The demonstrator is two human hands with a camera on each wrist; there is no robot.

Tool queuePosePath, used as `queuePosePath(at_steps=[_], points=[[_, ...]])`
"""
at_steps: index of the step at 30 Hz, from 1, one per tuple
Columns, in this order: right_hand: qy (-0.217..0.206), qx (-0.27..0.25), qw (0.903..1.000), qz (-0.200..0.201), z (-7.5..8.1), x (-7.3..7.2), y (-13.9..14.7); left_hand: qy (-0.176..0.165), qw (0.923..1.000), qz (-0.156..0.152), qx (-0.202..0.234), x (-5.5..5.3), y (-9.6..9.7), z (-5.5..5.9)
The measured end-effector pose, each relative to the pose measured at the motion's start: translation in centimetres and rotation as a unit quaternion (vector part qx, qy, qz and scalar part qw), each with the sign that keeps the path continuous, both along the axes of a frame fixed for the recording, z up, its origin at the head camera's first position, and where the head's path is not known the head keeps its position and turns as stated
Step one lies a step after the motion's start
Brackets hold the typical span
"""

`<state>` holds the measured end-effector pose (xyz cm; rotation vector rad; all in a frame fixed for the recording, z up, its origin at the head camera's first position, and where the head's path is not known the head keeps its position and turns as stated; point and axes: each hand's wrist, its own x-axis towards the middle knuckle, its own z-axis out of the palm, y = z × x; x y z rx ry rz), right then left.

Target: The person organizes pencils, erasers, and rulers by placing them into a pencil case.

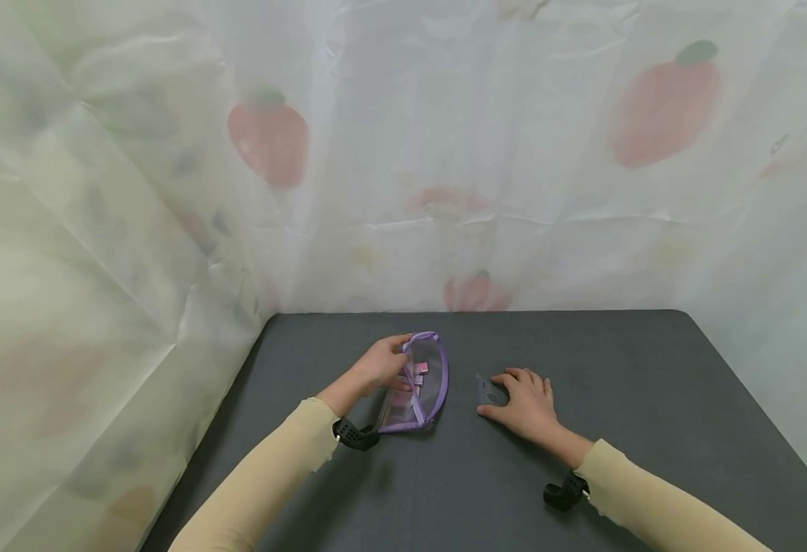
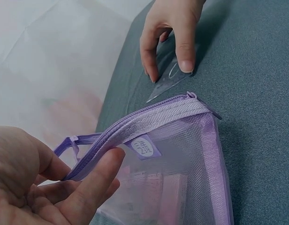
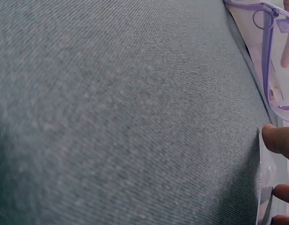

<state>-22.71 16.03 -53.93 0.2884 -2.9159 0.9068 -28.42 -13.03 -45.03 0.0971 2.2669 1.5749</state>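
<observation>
My left hand (image 1: 378, 365) grips one side of a purple-trimmed mesh zip pouch (image 2: 196, 150), thumb on one face and fingers along the zip edge. The pouch's mouth is unzipped and gapes toward the right. Through the mesh, pink items (image 2: 172, 197) show inside; their kind is unclear. To the right of the pouch, my right hand (image 1: 528, 406) holds a clear plastic set square (image 2: 169, 85) between thumb and fingers. It is tilted, close to the tabletop, with a curved cut-out in it. In the right wrist view only the set square's edge (image 3: 265, 173) shows.
Both hands are over a dark grey cloth-covered table (image 1: 617, 368). Whitish curtains (image 1: 390, 153) with fruit prints hang behind it and along its left side. Black bands (image 1: 355, 435) are worn on both wrists.
</observation>
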Motion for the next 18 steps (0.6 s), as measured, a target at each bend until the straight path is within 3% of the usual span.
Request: queuePosePath(at_steps=[10, 18], points=[[0.003, -0.005, 1.0000, -0.007, 0.10, 0.02, -0.35, -0.006, 1.0000, -0.005, -0.001, 0.04, -0.08, 0.04], [-0.026, -0.019, 0.9994, -0.011, 0.94, -0.23, -0.27, -0.003, 1.0000, -0.005, 0.000, -0.02, -0.11, -0.02]])
